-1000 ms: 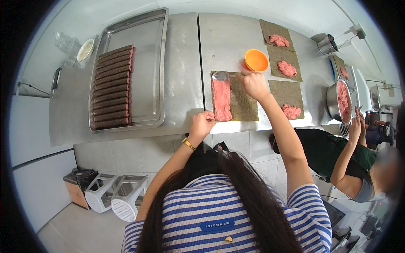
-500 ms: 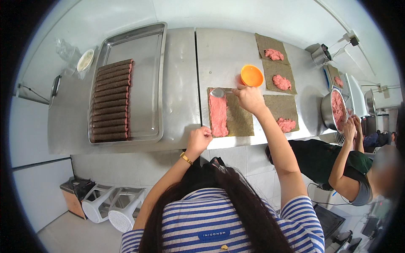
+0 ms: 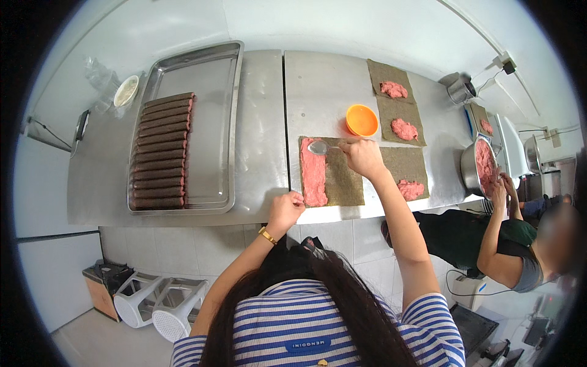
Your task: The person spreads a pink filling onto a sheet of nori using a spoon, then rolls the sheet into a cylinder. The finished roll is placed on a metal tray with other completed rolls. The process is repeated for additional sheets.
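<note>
My right hand (image 3: 364,158) grips the handle of a metal spoon (image 3: 317,147). The spoon's bowl rests on the far end of a strip of pink minced meat (image 3: 314,177), spread along the left side of a dark seaweed sheet (image 3: 346,180). At the sheet's near left corner, the curled fingers of my left hand (image 3: 286,211) pinch its edge; the fingertips are partly hidden. Just beyond my right hand stands an orange bowl (image 3: 362,120). To the right lie several more sheets, each with a meat lump (image 3: 410,189) on it.
On the left, a large metal tray (image 3: 211,128) holds a row of dark rolls (image 3: 162,147) with meat at their ends. At right a co-worker's hands (image 3: 502,189) are at a metal bowl (image 3: 469,165) of minced meat. A seam splits the steel table (image 3: 260,134). Stools (image 3: 174,309) stand below left.
The spoon has slid slightly toward me along the meat strip. My left hand stays at the sheet's corner. The whole view has shifted a little.
</note>
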The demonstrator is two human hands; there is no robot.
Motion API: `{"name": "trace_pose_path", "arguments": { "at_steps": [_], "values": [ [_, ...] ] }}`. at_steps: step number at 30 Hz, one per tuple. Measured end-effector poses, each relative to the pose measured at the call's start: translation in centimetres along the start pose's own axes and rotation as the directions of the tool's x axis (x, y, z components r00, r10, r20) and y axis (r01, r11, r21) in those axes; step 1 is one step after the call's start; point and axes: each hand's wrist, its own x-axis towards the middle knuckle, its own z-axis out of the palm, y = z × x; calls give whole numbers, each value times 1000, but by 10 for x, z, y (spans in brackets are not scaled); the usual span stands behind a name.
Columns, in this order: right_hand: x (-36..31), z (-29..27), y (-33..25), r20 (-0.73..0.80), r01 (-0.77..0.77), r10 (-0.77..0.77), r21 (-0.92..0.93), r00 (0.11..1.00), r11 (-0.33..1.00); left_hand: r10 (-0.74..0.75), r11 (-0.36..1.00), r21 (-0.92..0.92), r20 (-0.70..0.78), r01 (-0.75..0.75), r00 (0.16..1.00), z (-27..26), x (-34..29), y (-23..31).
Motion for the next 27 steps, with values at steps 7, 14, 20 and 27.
{"name": "trace_pose_path", "arguments": {
  "at_steps": [7,14,20,27],
  "values": [
    [11,14,15,41,-104,109,-101,993,989,112,992,67,-53,-108,992,2,-1,-5],
    [-17,1,11,-6,-355,366,230,930,906,62,998,20,9,-62,998,0,5,-6],
    [-70,37,-16,25,-403,543,699,839,591,45,997,67,2,-45,999,-2,6,-4],
    [-120,111,-49,246,-369,606,926,756,85,91,985,147,-20,-87,996,-3,5,-3]
  ]
}}
